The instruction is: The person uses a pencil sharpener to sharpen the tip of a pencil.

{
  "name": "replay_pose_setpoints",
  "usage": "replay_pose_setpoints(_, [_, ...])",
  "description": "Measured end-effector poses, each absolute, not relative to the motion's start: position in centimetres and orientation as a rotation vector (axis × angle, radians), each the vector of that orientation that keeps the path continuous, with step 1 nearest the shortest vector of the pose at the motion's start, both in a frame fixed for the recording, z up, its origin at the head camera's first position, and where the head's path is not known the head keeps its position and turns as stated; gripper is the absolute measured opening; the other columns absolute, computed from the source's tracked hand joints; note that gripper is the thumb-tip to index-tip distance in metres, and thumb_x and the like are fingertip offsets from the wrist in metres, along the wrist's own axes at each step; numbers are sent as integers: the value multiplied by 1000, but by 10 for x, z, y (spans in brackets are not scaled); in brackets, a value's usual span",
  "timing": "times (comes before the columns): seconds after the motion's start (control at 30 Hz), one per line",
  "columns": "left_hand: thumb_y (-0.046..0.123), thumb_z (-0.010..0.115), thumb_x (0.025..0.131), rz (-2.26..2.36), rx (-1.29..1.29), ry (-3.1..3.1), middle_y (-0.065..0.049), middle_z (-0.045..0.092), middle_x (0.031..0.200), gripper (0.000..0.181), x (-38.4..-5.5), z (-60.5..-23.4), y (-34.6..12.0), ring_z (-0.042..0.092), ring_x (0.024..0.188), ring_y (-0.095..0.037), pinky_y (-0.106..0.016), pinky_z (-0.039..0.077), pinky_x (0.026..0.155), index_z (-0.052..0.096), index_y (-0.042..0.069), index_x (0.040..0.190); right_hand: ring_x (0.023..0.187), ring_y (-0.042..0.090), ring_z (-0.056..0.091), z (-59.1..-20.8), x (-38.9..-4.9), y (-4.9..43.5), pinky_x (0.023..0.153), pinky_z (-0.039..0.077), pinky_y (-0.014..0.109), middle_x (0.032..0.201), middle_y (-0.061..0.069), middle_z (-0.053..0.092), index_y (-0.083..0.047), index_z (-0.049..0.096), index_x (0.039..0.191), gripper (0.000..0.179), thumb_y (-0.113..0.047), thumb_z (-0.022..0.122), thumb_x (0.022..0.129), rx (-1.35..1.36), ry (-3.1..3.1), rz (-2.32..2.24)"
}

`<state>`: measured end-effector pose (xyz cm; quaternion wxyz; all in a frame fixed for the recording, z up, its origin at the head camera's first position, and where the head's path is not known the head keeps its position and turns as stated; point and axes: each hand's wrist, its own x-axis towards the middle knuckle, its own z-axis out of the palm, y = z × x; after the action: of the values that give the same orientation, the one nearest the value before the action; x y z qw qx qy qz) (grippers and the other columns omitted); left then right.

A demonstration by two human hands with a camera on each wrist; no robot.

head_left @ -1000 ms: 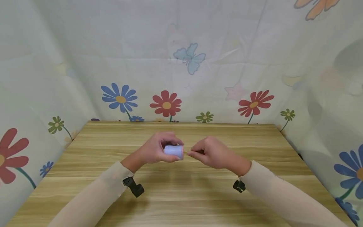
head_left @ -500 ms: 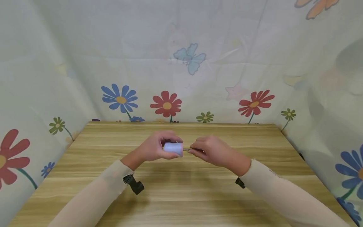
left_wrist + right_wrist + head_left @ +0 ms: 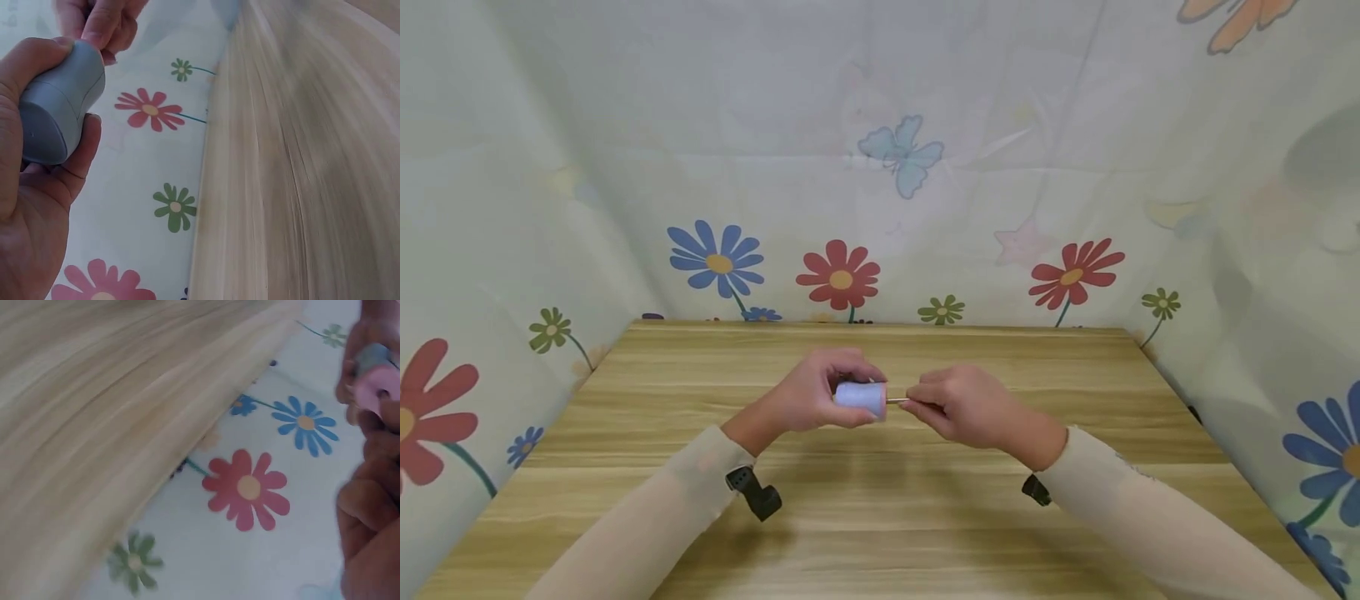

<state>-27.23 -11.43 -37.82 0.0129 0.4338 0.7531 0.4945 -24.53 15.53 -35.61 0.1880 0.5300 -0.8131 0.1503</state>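
My left hand [image 3: 820, 393] grips a small light blue cylinder, which looks like a pencil sharpener [image 3: 859, 398], with fingers on top and thumb below. Its pink end, with a hole in the middle, faces right; in the right wrist view this pink face [image 3: 370, 387] is partly covered by fingers. My right hand [image 3: 968, 406] pinches a thin pencil-like stick [image 3: 896, 401] between thumb and forefinger, in line with the hole. The stick's left end meets the pink face, and its other end is hidden in the hand. In the left wrist view the sharpener's smooth base [image 3: 44, 131] faces the camera.
Both hands are above a wood-grain table [image 3: 880, 517]. A pale curtain [image 3: 760, 167] printed with flowers and a butterfly hangs behind it and along both sides. A dark camera mount [image 3: 755, 493] sits on the left wrist, another [image 3: 1037, 490] on the right.
A little more of the stick shows between the pink end and my right fingers than a second ago. The right hand has shifted slightly right; the left keeps its grip.
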Motion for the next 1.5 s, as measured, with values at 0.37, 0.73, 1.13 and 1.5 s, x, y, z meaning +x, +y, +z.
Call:
replay_pose_setpoints(0.37, [13, 89, 77, 1488, 1432, 2372, -1, 67, 96, 38, -272, -381, -110, 62, 79, -16, -30, 56, 62, 77, 11, 113, 46, 11, 25, -341, -254, 158, 44, 25, 25, 58, -4, 39, -6, 79, 88, 23, -23, 68, 99, 947, -3124, 1766])
replay_pose_setpoints(0.73, [12, 86, 82, 1540, 1274, 2402, -3, 71, 103, 36, -280, -383, -116, 64, 78, -20, -31, 55, 63, 74, 11, 116, 56, 7, 52, -364, -250, 154, 54, 48, 21, 70, -4, 57, -12, 71, 86, 16, -26, 77, 93, 1347, -2054, 83])
replay_pose_setpoints(1.13, [13, 89, 77, 1484, 1430, 2364, 0, 68, 95, 37, -273, -379, -117, 63, 78, -17, -31, 56, 61, 77, 14, 112, 46, 7, 29, -340, -250, 147, 45, 25, 23, 55, -9, 40, -10, 78, 79, 25, -23, 70, 98, 1105, -3021, 1433])
replay_pose_setpoints(1.5, [14, 88, 81, 1448, 1366, 2402, 0, 70, 102, 38, -276, -380, -120, 64, 82, -18, -30, 56, 64, 75, 12, 116, 58, 5, 52, -347, -249, 149, 54, 45, 20, 72, -8, 64, -17, 79, 89, 10, -24, 76, 94, 1370, -2716, 839])
